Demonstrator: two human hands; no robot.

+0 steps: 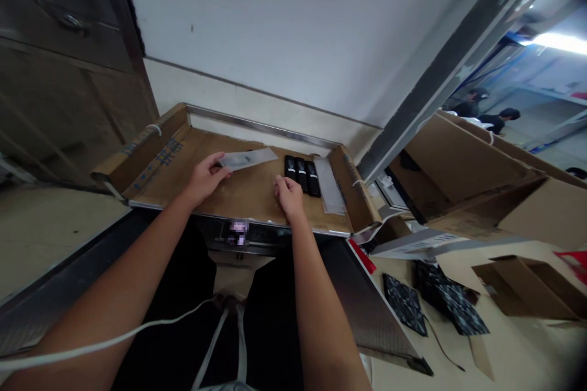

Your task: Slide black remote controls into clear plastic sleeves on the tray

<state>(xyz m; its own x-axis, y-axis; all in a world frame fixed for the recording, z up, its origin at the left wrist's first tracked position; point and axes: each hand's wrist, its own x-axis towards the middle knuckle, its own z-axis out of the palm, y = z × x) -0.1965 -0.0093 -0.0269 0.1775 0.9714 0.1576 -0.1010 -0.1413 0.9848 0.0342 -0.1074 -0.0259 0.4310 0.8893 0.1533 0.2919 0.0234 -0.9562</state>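
My left hand [207, 178] holds a clear plastic bag [250, 159] by its left end, thumb and fingers closed on it. The bag is long, flat and frosted, with a small dark mark on it, and it points right above the cardboard-lined tray [183, 149]. Right of it, my right hand [288, 195] has its fingers curled in a pinch; whether anything is between them I cannot make out. Just beyond that hand lie several slim black oblong items [301, 172] side by side, with small white labels. A stack of clear plastic bags [329, 186] rests at the tray's right end.
Cardboard walls edge the tray [355, 186] at both sides. To the right stands a large open carton [477, 165], with another open box [536, 287] and dark patterned bags [447, 296] on the floor. A white cable [114, 336] crosses my lap. People work in the far background.
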